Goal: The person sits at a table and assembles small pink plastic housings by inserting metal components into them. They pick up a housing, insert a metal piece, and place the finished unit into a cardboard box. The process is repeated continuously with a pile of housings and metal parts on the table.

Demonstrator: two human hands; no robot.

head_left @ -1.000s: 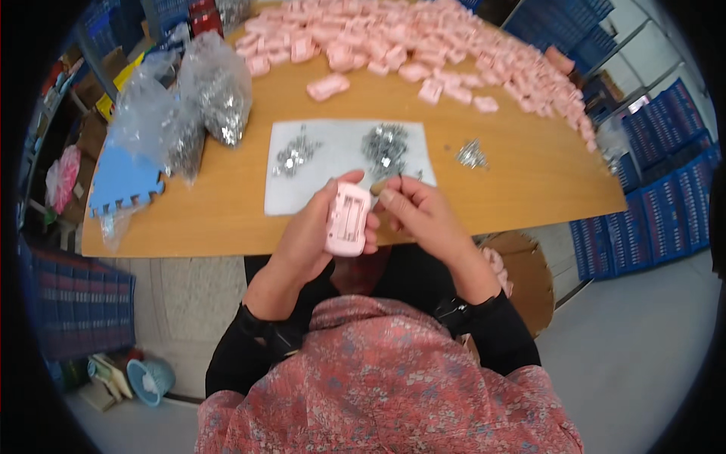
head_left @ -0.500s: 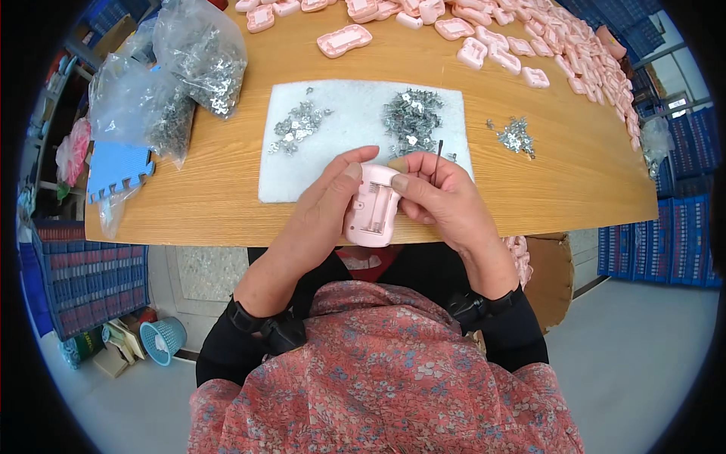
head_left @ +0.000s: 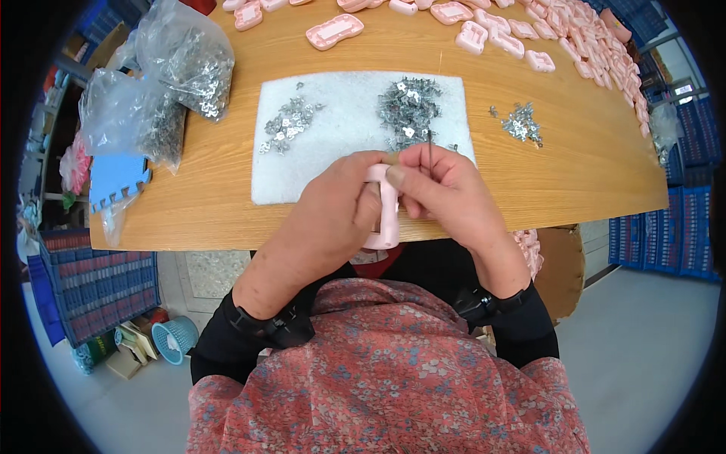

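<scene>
A pink plastic housing (head_left: 389, 216) with a battery compartment is held between both hands above the table's near edge, tilted on its side. My left hand (head_left: 336, 200) is closed around its left side, with the thumb at the compartment opening. My right hand (head_left: 450, 189) pinches its upper right corner with thumb and fingers. A thin dark rod-like tool (head_left: 430, 147) stands up from the right hand's fingers; its lower part is hidden. Just beyond lies a white foam sheet (head_left: 340, 98) bearing a dense pile of metal contact pieces (head_left: 408, 113) and a looser pile (head_left: 291, 125).
Many pink housings (head_left: 522, 30) cover the table's far and right side. More metal pieces (head_left: 522, 123) lie right of the sheet. At the left are clear bags of metal parts (head_left: 193, 68) and a blue foam mat (head_left: 117, 181). Blue crates (head_left: 102, 280) stand below left.
The housing has turned from facing up to standing more edgewise. My left hand has moved right and over it, its thumb now at the compartment. The right hand keeps its pinch.
</scene>
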